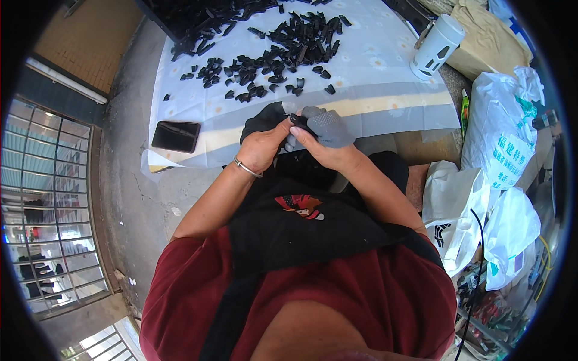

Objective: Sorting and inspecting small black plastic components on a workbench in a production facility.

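Both hands meet at the table's near edge, in front of my dark apron. My left hand (pixel 264 139) wears a dark covering on its fingers and leaves the thumb bare. Grey dotted fabric covers the fingers of my right hand (pixel 328 133), whose thumb is bare too. Pinched between the two thumbs and fingers is a small black plastic piece (pixel 303 124); the curled fingers hide part of it. Beyond the hands lies a loose pile of black plastic pieces (pixel 307 39), with shorter black pieces (pixel 244 72) scattered nearer to me.
A flower-patterned cloth covers the table (pixel 385 90). On its left near corner rests a black phone (pixel 176 136). A white tumbler (pixel 438 47) stands at the far right. White sacks (pixel 501 129) and bags (pixel 456 207) crowd my right side, with a hanging black cable (pixel 481 253).
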Motion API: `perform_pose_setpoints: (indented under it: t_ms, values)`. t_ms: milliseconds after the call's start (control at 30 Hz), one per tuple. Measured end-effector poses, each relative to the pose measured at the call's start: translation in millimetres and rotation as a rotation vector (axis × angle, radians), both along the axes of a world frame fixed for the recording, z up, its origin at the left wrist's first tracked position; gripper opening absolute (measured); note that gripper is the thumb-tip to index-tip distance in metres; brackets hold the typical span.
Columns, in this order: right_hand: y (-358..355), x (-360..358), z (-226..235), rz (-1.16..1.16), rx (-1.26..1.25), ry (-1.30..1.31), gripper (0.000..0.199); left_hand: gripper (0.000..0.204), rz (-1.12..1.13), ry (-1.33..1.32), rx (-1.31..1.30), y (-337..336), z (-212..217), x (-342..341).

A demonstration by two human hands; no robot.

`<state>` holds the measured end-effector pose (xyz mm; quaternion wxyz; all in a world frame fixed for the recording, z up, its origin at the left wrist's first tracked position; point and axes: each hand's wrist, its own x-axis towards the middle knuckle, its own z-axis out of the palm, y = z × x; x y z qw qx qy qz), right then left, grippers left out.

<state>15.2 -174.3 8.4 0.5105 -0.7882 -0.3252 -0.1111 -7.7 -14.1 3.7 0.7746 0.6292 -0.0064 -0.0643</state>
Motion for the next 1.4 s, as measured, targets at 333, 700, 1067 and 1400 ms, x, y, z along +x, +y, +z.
perform_pose_setpoints:
  t_ms: [333,700,1067,1400]
  values:
    - [-12.7,-1.3,19.0,0.139,-0.246,0.124,0.028,0.048,-0.405,-0.153,0.847,24.3,26.2,1.1]
    - [-19.5,-8.1,14.0,-0.081,-0.126,-0.047,0.024,0.046,0.017,0.094,0.239,8.3,1.9,-0.9]
    - [-19.1,-14.0,20.8,-0.093,-0.541,-0.328,0.02,0.048,-0.091,-0.189,0.717,3.1,20.7,-0.6]
    - [-16.8,0.1,-6.6,0.052,-0.412,-0.12,0.025,0.04,-0.298,-0.341,1.14,8.8,14.6,16.1]
